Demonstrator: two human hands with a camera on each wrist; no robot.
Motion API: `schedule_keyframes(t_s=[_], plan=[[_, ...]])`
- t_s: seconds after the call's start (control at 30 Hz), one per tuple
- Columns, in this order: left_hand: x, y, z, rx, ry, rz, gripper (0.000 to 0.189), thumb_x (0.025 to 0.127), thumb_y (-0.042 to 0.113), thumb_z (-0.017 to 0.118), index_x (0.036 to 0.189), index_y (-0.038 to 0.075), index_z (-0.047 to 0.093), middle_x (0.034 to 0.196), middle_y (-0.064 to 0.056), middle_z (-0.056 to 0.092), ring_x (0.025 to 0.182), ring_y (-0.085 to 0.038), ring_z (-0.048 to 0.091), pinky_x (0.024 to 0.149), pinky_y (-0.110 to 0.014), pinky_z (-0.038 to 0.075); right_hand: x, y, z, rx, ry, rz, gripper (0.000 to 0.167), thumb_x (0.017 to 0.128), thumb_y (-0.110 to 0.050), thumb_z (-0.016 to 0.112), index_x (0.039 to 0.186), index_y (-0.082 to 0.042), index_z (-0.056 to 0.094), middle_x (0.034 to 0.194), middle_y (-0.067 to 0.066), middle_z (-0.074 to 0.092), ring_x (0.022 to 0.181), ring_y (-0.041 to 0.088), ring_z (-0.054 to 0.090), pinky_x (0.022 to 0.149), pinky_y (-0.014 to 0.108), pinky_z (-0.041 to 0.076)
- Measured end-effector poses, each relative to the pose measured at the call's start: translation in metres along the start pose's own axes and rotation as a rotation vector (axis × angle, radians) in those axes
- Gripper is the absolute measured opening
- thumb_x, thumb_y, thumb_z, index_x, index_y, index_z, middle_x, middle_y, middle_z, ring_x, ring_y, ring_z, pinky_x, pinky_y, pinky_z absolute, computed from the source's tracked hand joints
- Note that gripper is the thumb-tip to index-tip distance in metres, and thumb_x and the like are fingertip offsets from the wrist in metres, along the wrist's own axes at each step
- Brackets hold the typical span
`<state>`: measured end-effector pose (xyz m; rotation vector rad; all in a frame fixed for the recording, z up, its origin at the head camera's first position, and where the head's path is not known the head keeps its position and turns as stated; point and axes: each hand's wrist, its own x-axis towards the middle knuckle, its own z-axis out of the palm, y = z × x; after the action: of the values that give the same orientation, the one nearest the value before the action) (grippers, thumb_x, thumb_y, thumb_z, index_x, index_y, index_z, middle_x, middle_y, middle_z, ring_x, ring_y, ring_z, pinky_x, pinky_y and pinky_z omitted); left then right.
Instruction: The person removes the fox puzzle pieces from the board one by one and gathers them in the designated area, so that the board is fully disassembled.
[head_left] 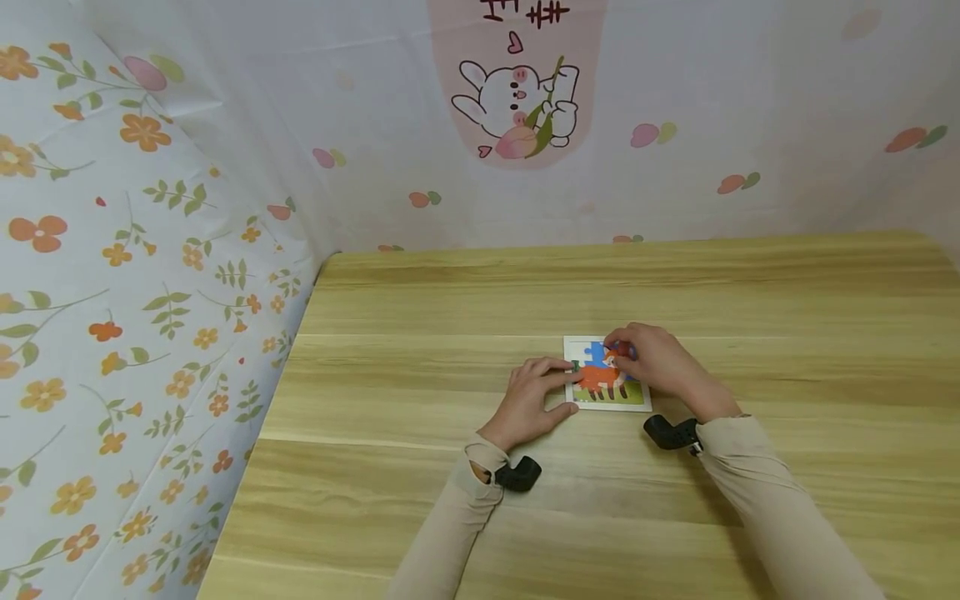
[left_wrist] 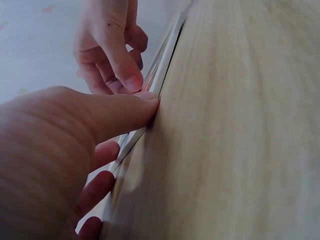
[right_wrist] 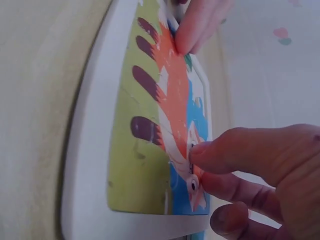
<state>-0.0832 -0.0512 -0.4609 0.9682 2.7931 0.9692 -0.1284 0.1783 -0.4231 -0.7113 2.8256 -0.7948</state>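
A fox jigsaw puzzle in a white-framed board (head_left: 611,407) lies flat on the table. My right hand (head_left: 663,362) is over its far right part, pinching a puzzle piece (right_wrist: 194,185) with the fox's face between thumb and fingers. That piece sits at the fox's neck; whether it lies fully flat is unclear. At the board's left side is my left hand (head_left: 528,400), its fingers extended. One fingertip (right_wrist: 185,42) presses on the fox's body in the right wrist view, while the thumb (left_wrist: 135,110) touches the near edge of the frame in the left wrist view.
The wooden table (head_left: 420,333) extends around the board. Floral cloth (head_left: 150,333) hangs at the left, and a printed white cloth (head_left: 360,108) stands behind the table. Black devices (head_left: 519,475) are strapped at both wrists. A white patch shows at the board's far left corner.
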Motion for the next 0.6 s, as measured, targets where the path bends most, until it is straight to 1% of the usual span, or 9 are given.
schedule_keyframes(t_s=[0.1, 0.33, 0.6], plan=[[0.0005, 0.0001, 0.0009, 0.011, 0.002, 0.002, 0.043, 0.086, 0.028, 0.067, 0.128, 0.018, 0.059, 0.131, 0.001, 0.049, 0.123, -0.019, 0.038, 0.098, -0.038, 0.029, -0.0007, 0.0001, 0.0008, 0.002, 0.003, -0.001, 0.02, 0.081, -0.002, 0.065, 0.101, 0.003, 0.066, 0.075, 0.003, 0.055, 0.063, 0.016, 0.046, 0.057, 0.032, 0.04], [0.0, -0.0002, 0.0008, -0.012, 0.018, 0.02, 0.042, 0.086, 0.024, 0.067, 0.127, 0.014, 0.06, 0.13, -0.002, 0.049, 0.122, -0.021, 0.038, 0.097, -0.04, 0.03, -0.0007, -0.0024, -0.0003, -0.032, -0.014, 0.002, 0.022, 0.081, -0.002, 0.067, 0.102, 0.003, 0.066, 0.076, 0.004, 0.056, 0.063, 0.017, 0.048, 0.057, 0.033, 0.042], [0.0001, 0.0001, 0.0004, -0.022, 0.008, 0.013, 0.043, 0.087, 0.025, 0.067, 0.128, 0.015, 0.06, 0.131, -0.001, 0.049, 0.123, -0.021, 0.038, 0.098, -0.04, 0.029, -0.0006, -0.0049, -0.0008, -0.031, -0.04, 0.015, 0.027, 0.079, 0.001, 0.066, 0.106, 0.004, 0.065, 0.084, 0.008, 0.059, 0.072, 0.022, 0.056, 0.064, 0.04, 0.048]])
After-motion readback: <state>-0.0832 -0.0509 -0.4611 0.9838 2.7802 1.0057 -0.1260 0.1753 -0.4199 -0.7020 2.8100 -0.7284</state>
